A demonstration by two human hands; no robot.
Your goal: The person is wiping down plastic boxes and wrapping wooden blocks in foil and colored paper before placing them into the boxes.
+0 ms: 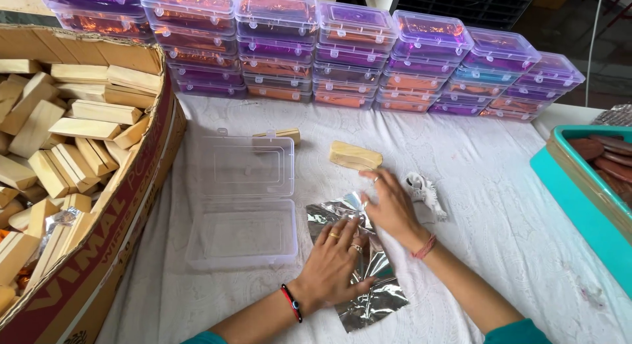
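cardboard box (99, 252) of wooden blocks far left | open clear case (242, 202) beside it on worktop (513, 225) | left hand (336, 262) flat, fingers spread, pressing foil sheet (368, 298) | right hand (392, 209) flat on foil's top edge, holding nothing | wooden block (355, 156) just beyond right hand's fingertips

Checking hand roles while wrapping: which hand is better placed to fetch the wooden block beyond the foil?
Likely the right hand: its fingertips almost reach the wooden block, while the left hand lies flat on the foil sheet.
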